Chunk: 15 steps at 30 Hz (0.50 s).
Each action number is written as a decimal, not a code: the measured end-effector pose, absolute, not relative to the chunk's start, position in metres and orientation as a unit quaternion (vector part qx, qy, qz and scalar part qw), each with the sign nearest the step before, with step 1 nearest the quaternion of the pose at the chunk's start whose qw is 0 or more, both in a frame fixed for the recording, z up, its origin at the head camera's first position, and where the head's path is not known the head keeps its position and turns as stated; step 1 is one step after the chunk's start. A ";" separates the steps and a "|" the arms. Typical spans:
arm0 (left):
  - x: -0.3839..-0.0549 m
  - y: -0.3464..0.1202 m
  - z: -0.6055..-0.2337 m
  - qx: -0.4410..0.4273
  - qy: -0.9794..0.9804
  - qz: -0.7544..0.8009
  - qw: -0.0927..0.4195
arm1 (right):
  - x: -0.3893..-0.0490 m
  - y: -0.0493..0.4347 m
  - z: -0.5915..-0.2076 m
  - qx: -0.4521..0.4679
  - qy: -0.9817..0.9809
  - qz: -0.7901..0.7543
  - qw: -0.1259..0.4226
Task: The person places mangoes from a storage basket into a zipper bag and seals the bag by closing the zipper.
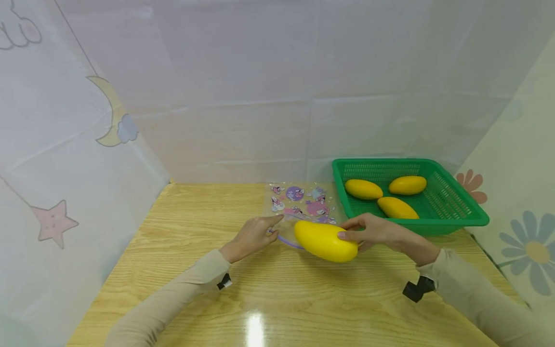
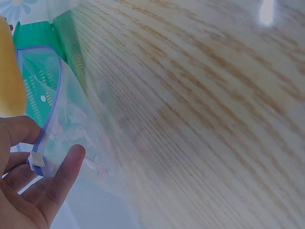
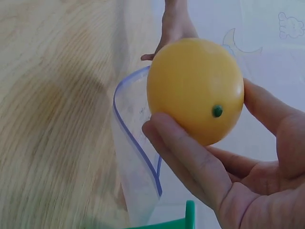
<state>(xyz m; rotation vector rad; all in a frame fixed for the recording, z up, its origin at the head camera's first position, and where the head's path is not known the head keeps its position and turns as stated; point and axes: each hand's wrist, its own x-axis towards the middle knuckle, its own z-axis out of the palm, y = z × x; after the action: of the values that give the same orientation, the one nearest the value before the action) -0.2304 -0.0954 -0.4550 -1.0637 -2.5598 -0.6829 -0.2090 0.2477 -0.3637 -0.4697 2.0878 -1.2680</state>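
Observation:
A yellow mango (image 1: pixel 326 242) with a small green stem nub is in my right hand (image 1: pixel 374 230), the thumb and fingers gripping its end. It hangs over the mouth of a clear slider zip bag (image 2: pixel 71 109) with a purple zip edge and pink cartoon prints. My left hand (image 1: pixel 253 236) holds the bag's edge beside the white slider (image 2: pixel 36 160), with one finger stretched out along the film. In the right wrist view the purple rim (image 3: pixel 126 112) bows outward, so the mouth stands spread apart beneath the mango.
Back right on the wooden table (image 1: pixel 191 212) stands a green plastic basket (image 1: pixel 472 212) with perforated walls. Three more yellow mangoes (image 1: pixel 398 207) lie in it. Printed cloth with a moon (image 1: pixel 110 113) and flowers hangs around the table's back and sides.

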 end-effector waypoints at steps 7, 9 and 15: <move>-0.230 -0.096 -0.455 -0.368 -0.888 -0.236 0.141 | -0.205 0.238 -0.366 -0.164 0.806 -0.479 0.306; -0.230 -0.095 -0.455 -0.367 -0.889 -0.234 0.140 | -0.204 0.236 -0.368 -0.157 0.808 -0.480 0.304; -0.230 -0.095 -0.456 -0.370 -0.888 -0.235 0.141 | -0.203 0.232 -0.374 -0.149 0.801 -0.491 0.309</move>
<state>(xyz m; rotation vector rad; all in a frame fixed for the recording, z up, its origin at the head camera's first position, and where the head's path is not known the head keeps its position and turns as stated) -0.2304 -0.0950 -0.4558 -1.0680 -2.5633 -0.6800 -0.2031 0.2321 -0.3745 -0.3947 2.1158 -1.2970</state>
